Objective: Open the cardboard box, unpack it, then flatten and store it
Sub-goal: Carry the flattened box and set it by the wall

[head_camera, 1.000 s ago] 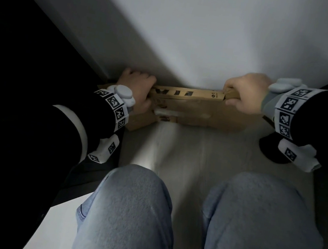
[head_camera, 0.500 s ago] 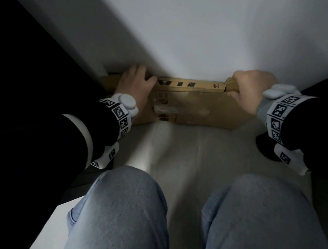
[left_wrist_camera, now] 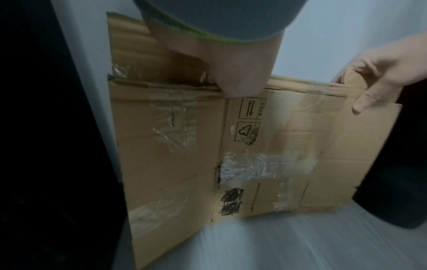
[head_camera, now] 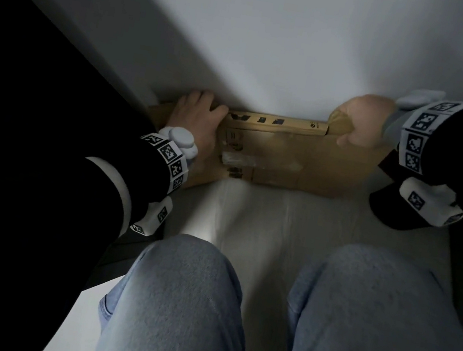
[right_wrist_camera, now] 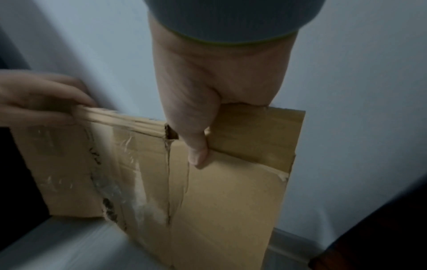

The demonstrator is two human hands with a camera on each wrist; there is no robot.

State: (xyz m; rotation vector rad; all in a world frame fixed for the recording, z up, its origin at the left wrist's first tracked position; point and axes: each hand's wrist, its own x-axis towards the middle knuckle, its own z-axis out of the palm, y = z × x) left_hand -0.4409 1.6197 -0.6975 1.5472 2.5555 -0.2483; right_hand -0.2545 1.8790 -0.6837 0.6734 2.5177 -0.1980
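Head view, looking down past two knees in pale blue jeans [head_camera: 178, 304]: a flattened cardboard box [head_camera: 294, 158] stands on edge on a pale floor [head_camera: 264, 211], its far side against a white wall [head_camera: 279, 30]; the left hand [head_camera: 196, 120] lies over the left end of the box's upper edge, fingers draped across the top toward the wall, thumb on the near face; the right hand [head_camera: 362, 120] is closed in a fist round the right end of that edge, holding a folded flap; both wrists carry bands printed with black-and-white square markers. Left wrist view: the near face of the box [left_wrist_camera: 265, 155] bears printed handling symbols and strips of crumpled clear tape [left_wrist_camera: 249, 168]; a dark vertical surface [left_wrist_camera: 46, 146] stands just left of the box. Right wrist view: the right thumb [right_wrist_camera: 196, 146] presses the near face while the fingers curl behind the panel; whether the box touches the wall cannot be told here.
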